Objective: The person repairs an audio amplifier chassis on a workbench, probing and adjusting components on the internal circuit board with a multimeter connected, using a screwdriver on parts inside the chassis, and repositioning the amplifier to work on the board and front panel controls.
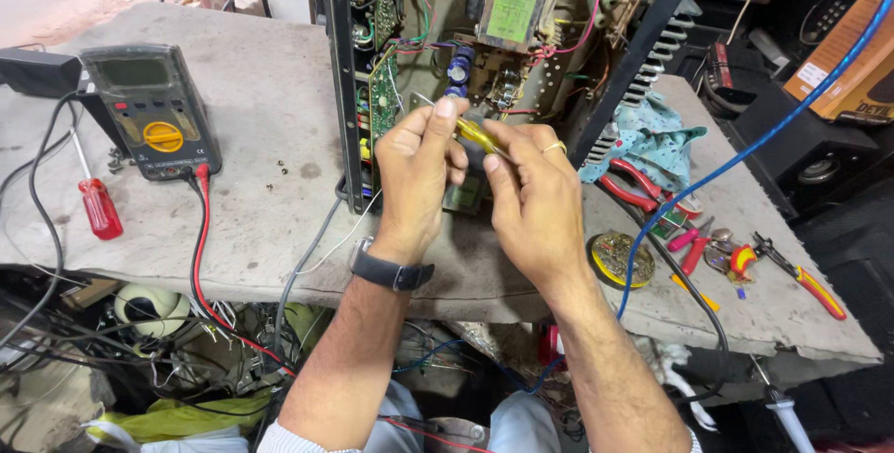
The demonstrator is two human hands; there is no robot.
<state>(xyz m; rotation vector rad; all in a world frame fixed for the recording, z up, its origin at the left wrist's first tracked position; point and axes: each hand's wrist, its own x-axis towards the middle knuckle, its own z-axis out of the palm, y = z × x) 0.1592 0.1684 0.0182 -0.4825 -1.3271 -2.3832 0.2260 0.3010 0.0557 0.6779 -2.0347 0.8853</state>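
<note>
Two hands: both yours, meeting in front of the open chassis point(484, 34) in the head view.
Left hand point(416, 178): your fingers are pinched on the yellow-handled screwdriver point(481, 134), thumb and forefinger pressed together near its upper end; a dark watch point(391, 271) sits on that wrist.
Right hand point(533, 202): your fingers are curled and closed on the lower part of the screwdriver; a ring point(554, 147) shows on one finger.
Screwdriver: held between both hands, tilted, just before the green board point(382, 94) and the blue capacitors point(458, 67) of the chassis.
Surface point(270, 99): grey and worn, with the chassis standing upright on it.
Left of you: a multimeter point(154, 108) with red and black leads, and a red-handled screwdriver point(98, 206) lying beside it.
Right of you: red pliers point(633, 188) on a patterned cloth point(652, 136), a round tin point(619, 257), and small cutters point(801, 276) near the edge.
Cable point(745, 146): blue, running from upper right down past your right forearm.
</note>
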